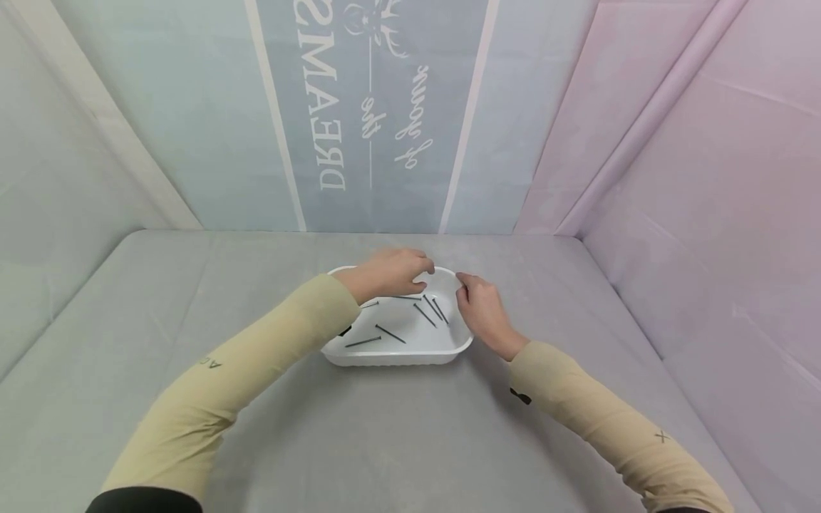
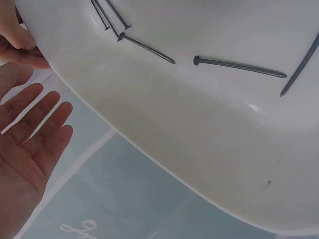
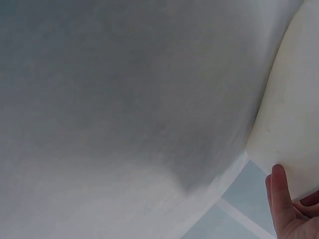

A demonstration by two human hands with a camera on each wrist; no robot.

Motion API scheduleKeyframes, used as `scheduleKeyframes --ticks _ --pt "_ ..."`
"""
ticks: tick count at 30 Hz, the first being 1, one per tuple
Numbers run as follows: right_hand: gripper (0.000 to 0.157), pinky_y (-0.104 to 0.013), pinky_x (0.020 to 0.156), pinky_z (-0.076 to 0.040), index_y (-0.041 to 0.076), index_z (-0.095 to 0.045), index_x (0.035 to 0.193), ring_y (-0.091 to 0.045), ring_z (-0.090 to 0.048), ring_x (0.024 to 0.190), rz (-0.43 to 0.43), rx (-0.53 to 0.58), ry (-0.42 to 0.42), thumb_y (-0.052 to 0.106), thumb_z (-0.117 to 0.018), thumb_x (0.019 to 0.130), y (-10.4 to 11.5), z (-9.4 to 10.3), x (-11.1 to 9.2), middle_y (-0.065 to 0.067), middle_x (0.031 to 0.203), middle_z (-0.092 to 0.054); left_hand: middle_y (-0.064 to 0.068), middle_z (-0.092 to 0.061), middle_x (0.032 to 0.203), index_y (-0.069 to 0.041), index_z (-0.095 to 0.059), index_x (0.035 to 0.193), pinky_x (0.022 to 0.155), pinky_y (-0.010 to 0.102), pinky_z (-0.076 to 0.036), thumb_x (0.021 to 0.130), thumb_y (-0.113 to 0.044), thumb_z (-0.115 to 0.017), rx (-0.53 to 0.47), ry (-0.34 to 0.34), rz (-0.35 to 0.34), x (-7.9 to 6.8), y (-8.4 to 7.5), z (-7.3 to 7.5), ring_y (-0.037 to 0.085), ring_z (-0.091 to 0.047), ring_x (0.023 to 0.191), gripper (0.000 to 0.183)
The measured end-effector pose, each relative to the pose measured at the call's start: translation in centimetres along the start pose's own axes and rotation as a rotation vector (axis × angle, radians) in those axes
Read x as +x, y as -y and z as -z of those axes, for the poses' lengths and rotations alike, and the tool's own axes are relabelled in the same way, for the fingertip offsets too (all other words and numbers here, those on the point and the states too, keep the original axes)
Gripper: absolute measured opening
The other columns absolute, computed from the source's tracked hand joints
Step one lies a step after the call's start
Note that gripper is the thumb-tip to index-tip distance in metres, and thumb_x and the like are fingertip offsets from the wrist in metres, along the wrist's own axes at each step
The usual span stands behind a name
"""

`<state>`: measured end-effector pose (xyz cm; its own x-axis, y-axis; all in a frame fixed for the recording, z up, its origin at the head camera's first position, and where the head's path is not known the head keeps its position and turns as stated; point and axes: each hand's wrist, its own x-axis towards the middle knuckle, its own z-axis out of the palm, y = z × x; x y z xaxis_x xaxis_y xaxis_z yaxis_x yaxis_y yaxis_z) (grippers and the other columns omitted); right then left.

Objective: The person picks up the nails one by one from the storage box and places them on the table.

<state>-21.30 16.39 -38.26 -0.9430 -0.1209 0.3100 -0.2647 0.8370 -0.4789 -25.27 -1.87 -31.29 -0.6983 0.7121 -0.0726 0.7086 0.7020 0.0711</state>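
Note:
A white oblong tray (image 1: 399, 358) with rounded corners sits on the grey surface, and several dark metal nails (image 1: 390, 333) lie scattered on its floor. My left hand (image 1: 393, 273) reaches across the tray to its far side, holding nothing. Its fingers show spread and relaxed in the left wrist view, beside the rim. At the tray's right end, my right hand (image 1: 485, 310) grips the rim. From the right wrist, its fingers (image 3: 281, 191) lie against the outer wall of the tray. The left sleeve covers part of the tray's left end in the head view.
Grey padded fabric (image 1: 385, 442) spreads around the tray. Behind it stands a blue-grey cloth wall (image 1: 391, 199) with mirrored lettering. A pink-toned fabric wall (image 1: 725, 214) rises on the right, and a pale one (image 1: 58, 185) on the left.

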Motion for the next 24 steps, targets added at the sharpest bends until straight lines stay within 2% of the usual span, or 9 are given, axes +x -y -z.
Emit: scheduleKeyframes --ticks 4,11,18,24 --pt "0.034 -0.029 0.059 -0.044 -0.007 -0.054 0.120 -0.020 -0.052 0.071 0.009 0.012 -0.003 0.004 -0.041 0.090 -0.1 0.0 0.1 -0.018 0.097 -0.063 0.001 -0.058 0.115 -0.014 -0.059 0.119 0.081 0.034 -0.048 0.087 -0.023 -0.059 0.014 0.002 -0.014 0.5 -0.3 -0.3 0.018 -0.057 0.102 0.033" --pt "0.034 -0.028 0.054 -0.042 -0.007 -0.055 0.120 -0.018 -0.049 0.063 0.020 -0.004 -0.010 0.004 -0.042 0.090 -0.1 -0.1 0.1 -0.015 0.086 -0.061 0.004 -0.060 0.112 -0.011 -0.061 0.117 0.084 0.033 -0.047 0.087 -0.020 -0.061 0.018 0.011 -0.066 1.3 -0.8 -1.0 0.019 -0.057 0.102 0.031" --pt "0.034 -0.026 0.053 -0.041 -0.007 -0.055 0.119 -0.017 -0.048 0.062 0.042 -0.006 -0.025 0.004 -0.041 0.090 -0.2 -0.4 0.0 -0.017 0.093 -0.062 0.004 -0.060 0.111 -0.010 -0.060 0.117 0.082 0.029 -0.047 0.088 -0.017 -0.060 0.020 0.062 -0.088 1.8 -1.3 -1.6 0.017 -0.057 0.100 0.030" --pt "0.034 -0.026 0.052 -0.040 -0.007 -0.054 0.120 -0.017 -0.047 0.062 0.027 -0.010 -0.026 0.005 -0.040 0.091 0.0 -0.4 -0.1 -0.016 0.091 -0.062 0.003 -0.061 0.114 -0.009 -0.060 0.116 0.084 0.028 -0.047 0.087 -0.015 -0.061 0.027 0.077 -0.110 2.1 -1.5 -2.1 0.016 -0.057 0.103 0.030"
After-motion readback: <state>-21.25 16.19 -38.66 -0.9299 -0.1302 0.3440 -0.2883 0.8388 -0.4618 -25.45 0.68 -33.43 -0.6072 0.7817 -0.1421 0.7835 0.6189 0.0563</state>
